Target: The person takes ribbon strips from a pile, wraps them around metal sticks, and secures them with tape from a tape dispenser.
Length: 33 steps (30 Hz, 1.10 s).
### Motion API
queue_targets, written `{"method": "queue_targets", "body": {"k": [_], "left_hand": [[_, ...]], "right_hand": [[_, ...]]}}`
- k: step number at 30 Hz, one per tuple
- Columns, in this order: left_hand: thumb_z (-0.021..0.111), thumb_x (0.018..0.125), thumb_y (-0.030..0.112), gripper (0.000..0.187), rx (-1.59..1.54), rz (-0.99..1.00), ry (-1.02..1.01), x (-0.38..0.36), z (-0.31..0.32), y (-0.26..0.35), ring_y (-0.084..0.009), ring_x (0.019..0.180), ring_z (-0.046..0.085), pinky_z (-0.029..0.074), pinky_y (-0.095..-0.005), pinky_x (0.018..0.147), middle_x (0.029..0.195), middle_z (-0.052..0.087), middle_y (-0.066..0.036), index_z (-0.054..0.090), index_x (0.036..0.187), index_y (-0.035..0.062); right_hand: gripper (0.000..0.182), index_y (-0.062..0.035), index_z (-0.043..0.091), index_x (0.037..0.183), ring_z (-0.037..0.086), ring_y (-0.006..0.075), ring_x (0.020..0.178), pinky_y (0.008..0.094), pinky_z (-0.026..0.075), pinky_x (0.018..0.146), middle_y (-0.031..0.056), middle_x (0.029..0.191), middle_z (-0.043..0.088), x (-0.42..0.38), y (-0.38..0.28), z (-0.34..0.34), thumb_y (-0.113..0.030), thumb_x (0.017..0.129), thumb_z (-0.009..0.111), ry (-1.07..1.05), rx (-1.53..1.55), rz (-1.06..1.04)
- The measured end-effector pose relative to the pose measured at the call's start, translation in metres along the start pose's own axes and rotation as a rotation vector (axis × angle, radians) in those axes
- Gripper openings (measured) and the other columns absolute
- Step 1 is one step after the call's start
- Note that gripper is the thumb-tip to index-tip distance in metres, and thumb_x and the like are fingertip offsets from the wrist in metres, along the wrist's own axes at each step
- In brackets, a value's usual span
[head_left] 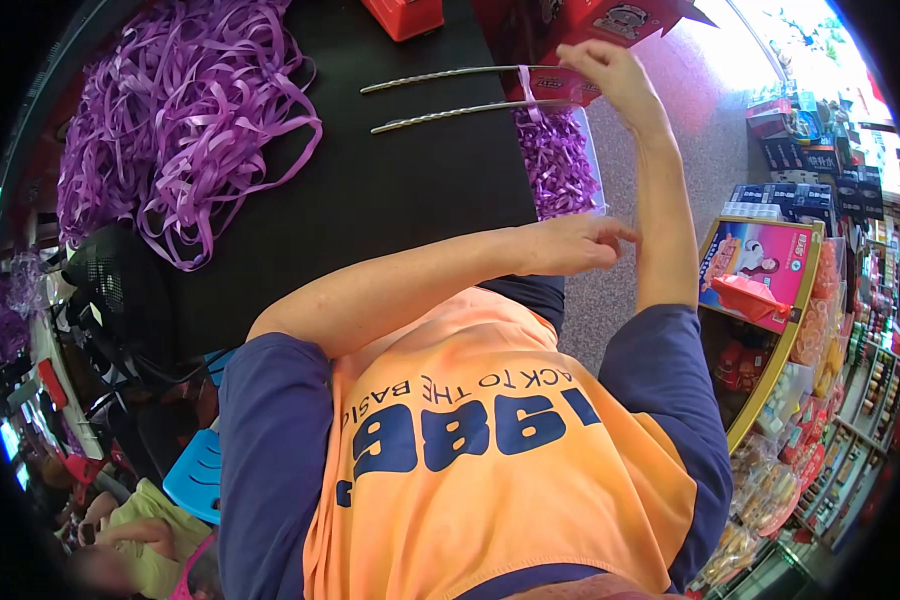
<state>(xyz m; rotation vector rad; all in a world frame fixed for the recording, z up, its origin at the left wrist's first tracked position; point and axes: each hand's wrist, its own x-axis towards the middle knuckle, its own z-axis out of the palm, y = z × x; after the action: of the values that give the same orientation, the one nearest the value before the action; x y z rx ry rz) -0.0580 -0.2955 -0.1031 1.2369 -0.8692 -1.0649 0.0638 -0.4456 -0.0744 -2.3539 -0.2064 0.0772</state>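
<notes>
My left hand (575, 246) is in front of my body at the table's right edge, its fingers slightly bent and apart, with nothing visible in them. My right hand (610, 75) is raised near the right ends of two thin twisted metal rods (450, 76). Its fingertips are pressed together; whatever they hold is too small to make out. The rods lie roughly parallel, reaching out over the black table (400, 190). A purple ribbon (527, 90) loops around both. Just below them, a container (594, 160) beside the table holds many short purple ribbon pieces (560, 170).
Loose purple ribbon (200, 110) forms a large heap at the table's left. A red object (405, 15) is at the far edge. Red boxes (590, 25) stand behind the rods. A display case (760, 270) is on the right, a blue stool (195, 475) and a seated person (145, 525) lower left.
</notes>
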Motion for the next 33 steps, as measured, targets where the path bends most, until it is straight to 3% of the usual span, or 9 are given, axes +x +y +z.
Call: {"method": "queue_targets", "body": {"k": [5,11,15,20,23,25,26,30,33], "left_hand": [[0.05,0.083,0.016,0.047,-0.063,0.032,-0.013,0.006,0.002,-0.014,-0.0178,0.108,0.052,0.04,-0.0302,0.095,0.112,0.057,-0.011,0.05,0.128,0.004],[0.054,0.081,0.013,0.045,-0.263,0.016,0.074,0.003,0.0,-0.003,-0.0146,0.106,0.053,0.041,-0.028,0.093,0.111,0.059,-0.009,0.054,0.125,0.0039],[0.055,0.08,0.014,0.045,-0.304,0.005,0.069,0.002,0.0,-0.002,-0.0154,0.106,0.053,0.041,-0.0283,0.094,0.11,0.059,-0.01,0.055,0.123,0.0037],[0.054,0.08,0.015,0.046,-0.288,0.023,0.06,0.003,0.0,-0.003,-0.0162,0.107,0.053,0.041,-0.0289,0.094,0.111,0.059,-0.01,0.055,0.123,0.0025],[0.053,0.079,0.013,0.042,-0.331,0.047,0.059,0.005,0.002,-0.005,-0.0159,0.106,0.053,0.041,-0.0286,0.094,0.109,0.059,-0.009,0.056,0.12,0.0011],[0.053,0.079,0.012,0.039,-0.376,0.047,0.052,0.006,0.003,-0.005,-0.0156,0.105,0.053,0.041,-0.0282,0.092,0.107,0.06,-0.008,0.058,0.116,0.0003],[0.054,0.079,0.011,0.034,-0.401,0.065,0.086,0.005,0.003,-0.005,-0.0147,0.102,0.054,0.042,-0.0275,0.091,0.103,0.06,-0.007,0.059,0.111,0.0],[0.056,0.078,0.011,0.023,-0.319,0.002,0.036,0.004,0.0,-0.003,-0.0113,0.09,0.054,0.043,-0.0253,0.084,0.093,0.059,-0.004,0.06,0.098,0.0004],[0.057,0.078,0.014,0.024,-0.141,-0.016,-0.103,-0.002,0.002,0.004,-0.0107,0.087,0.053,0.043,-0.0254,0.081,0.093,0.06,-0.004,0.061,0.098,0.0012]], "right_hand": [[0.03,-0.0018,0.07,0.093,0.057,0.0062,0.08,0.0215,0.043,0.073,0.0027,0.084,0.067,-0.004,0.01,0.022,-0.03,0.083,0.067,-0.357,0.208,0.195],[0.027,-0.0013,0.071,0.088,0.058,0.0064,0.074,0.0207,0.043,0.071,0.002,0.078,0.066,0.004,0.02,0.024,-0.027,0.08,0.071,-0.485,0.471,0.22],[0.024,0.001,0.071,0.087,0.06,0.0094,0.07,0.0215,0.046,0.068,0.0052,0.078,0.068,0.006,0.025,0.021,-0.022,0.078,0.074,-0.452,0.496,0.222],[0.031,-0.001,0.071,0.086,0.06,0.0102,0.068,0.024,0.046,0.068,0.0058,0.076,0.068,0.008,0.007,0.004,-0.031,0.078,0.073,-0.396,0.256,0.172],[0.035,-0.0023,0.071,0.089,0.062,0.0115,0.073,0.0256,0.047,0.071,0.0089,0.08,0.068,0.011,-0.014,-0.003,-0.036,0.079,0.069,-0.092,-0.065,0.087],[0.036,-0.0034,0.069,0.095,0.063,0.0121,0.079,0.0267,0.048,0.075,0.0112,0.085,0.068,0.024,-0.012,0.008,-0.037,0.082,0.065,-0.006,-0.159,-0.233],[0.034,-0.0007,0.066,0.101,0.063,0.0147,0.088,0.0278,0.048,0.079,0.0088,0.094,0.067,0.03,-0.013,0.011,-0.031,0.085,0.063,-0.16,-0.153,-0.248],[0.031,-0.0004,0.066,0.105,0.063,0.0139,0.082,0.0245,0.049,0.077,0.007,0.09,0.067,0.044,0.001,0.016,-0.023,0.083,0.067,-0.519,0.166,0.015],[0.029,-0.0002,0.065,0.105,0.063,0.0119,0.077,0.0233,0.05,0.073,0.0064,0.088,0.067,0.05,0.02,0.015,-0.019,0.083,0.067,-0.537,0.232,0.113]]}}
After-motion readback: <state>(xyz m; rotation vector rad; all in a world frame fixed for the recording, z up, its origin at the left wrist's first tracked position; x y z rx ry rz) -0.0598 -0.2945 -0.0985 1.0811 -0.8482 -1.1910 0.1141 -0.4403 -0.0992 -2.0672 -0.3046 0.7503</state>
